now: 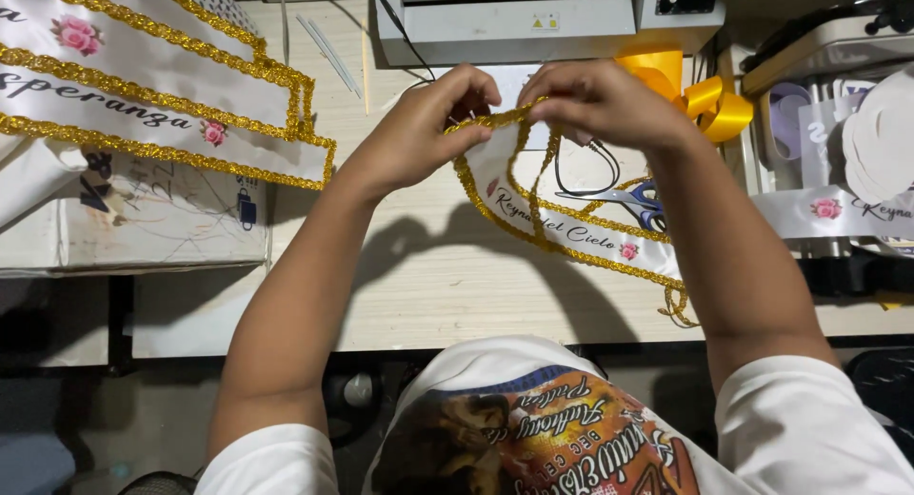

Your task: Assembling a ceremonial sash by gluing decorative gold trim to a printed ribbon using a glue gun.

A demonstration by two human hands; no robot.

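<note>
Sash: white satin ribbon sash with glittery gold braid trim and small pink rose prints (562, 230), held up over the pale wooden tabletop (428, 295), its top end between both hands and its length draping down toward the person's right.
Left hand: left hand (424, 128) pinched shut on the top edge of the sash, thumb and fingers pressing trim against ribbon.
Right hand: right hand (595, 100) closed on the same edge just beside the left, fingertips curled over the gold braid.
Beyond the hands: grey boxy machine (514, 19); shiny yellow ribbon bow (709, 100) past the right hand.
Under the right hand: blue-handled scissors (643, 202) and a thin black cord loop (586, 171), partly hidden by the sash.
Far left of the left hand: finished white sashes with gold trim (143, 95) on a box.
Doing it well: keep the braid flush with the ribbon edge, pinches close together, the hanging length untwisted.
</note>
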